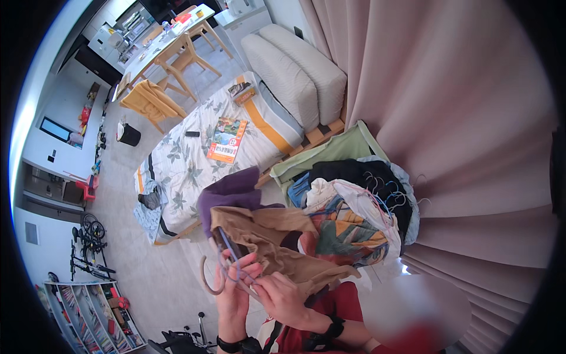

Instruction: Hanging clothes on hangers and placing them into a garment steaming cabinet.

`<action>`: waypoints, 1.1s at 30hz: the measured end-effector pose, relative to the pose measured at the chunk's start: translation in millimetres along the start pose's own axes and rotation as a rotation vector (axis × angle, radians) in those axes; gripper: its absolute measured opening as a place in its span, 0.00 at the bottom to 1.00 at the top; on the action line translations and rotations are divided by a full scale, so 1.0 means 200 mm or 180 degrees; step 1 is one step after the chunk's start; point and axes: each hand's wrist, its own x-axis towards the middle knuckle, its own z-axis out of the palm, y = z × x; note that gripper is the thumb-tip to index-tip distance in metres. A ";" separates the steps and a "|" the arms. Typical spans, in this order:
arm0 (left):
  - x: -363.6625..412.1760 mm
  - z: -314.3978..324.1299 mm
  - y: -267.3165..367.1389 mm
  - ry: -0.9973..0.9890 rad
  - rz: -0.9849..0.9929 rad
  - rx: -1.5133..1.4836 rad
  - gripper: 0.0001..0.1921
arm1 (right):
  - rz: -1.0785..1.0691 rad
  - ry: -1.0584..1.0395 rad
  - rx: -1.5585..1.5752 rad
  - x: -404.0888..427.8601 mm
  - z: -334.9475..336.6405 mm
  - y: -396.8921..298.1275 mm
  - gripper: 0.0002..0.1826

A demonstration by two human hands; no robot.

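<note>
Both my hands meet low in the middle of the head view, around the hooks of clothes hangers. My left hand point(234, 278) has its fingers curled around a thin purple hanger point(227, 242). Close beside it on the right, my right hand point(281, 294) grips a pale hanger, whose thick curved hook point(204, 278) sticks out to the left. From the hangers hang a brown long-sleeved garment point(269, 248) and a purple garment point(230, 190) behind it. Beyond them is a heap of clothes point(353, 221) with several hanger hooks point(391, 194) on top.
Ahead stands a low bed point(190, 177) bearing an orange-edged book point(227, 139), a phone point(192, 133) and a small box point(242, 94). A light green fabric basket point(327, 148) stands around the clothes. Pink curtains point(420, 110) hang at the right. A blurred patch covers the lower right.
</note>
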 end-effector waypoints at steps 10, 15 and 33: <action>0.34 -0.30 0.29 -0.0787 0.0732 0.0908 0.30 | -0.0286 -0.0168 -0.0238 0.47 0.38 -0.08 0.09; 0.49 -0.39 0.45 -0.0057 0.1972 0.1832 0.28 | -0.0371 0.0208 -0.0114 1.11 0.28 0.03 0.09; 0.62 -0.60 -0.06 -0.0303 -0.0384 0.2171 0.20 | -0.1270 0.0937 -0.2715 1.79 -1.16 0.59 0.13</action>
